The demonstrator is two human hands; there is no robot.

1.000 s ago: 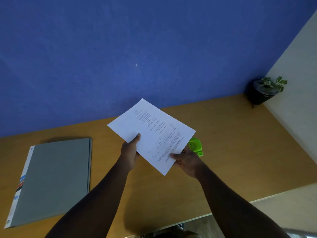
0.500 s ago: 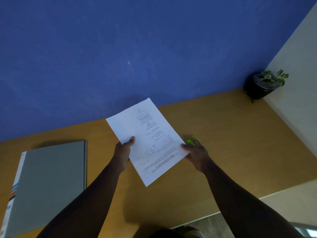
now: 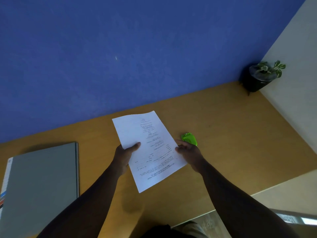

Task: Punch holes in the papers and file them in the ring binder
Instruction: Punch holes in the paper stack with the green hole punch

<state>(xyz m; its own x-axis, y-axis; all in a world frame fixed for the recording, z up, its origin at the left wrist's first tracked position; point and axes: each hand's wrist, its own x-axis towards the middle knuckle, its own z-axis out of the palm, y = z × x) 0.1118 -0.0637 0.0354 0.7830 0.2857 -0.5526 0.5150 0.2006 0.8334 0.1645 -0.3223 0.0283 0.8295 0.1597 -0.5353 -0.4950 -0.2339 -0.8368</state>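
— Since the earlier view, the paper has turned: its long side runs nearer to straight away from the person, and the green hole punch, half covered before, shows more fully.

— How do the hands hold it?

— Left hand grips the sheet's left edge, thumb on top, fingers hidden beneath. Right hand pinches the right edge with curled fingers; its fingertips are lost under the page. The sheet hangs above the desk, printed side up, though the print is too small to read. Whether it is one sheet or several I cannot tell.

— And the punch?

— On the desk, just beyond the right hand's knuckles, which cover its near end. Touching or not, I cannot say.

— The binder?

— Grey ring binder lies flat and closed at the left, well apart from the paper. Its near left corner is cut off by the frame, and its contents are hidden.

— Anything holding something?

— Far right, in the corner, a dark pot with a small green-and-white plant in it; the pot sits in shadow, hard to make out.
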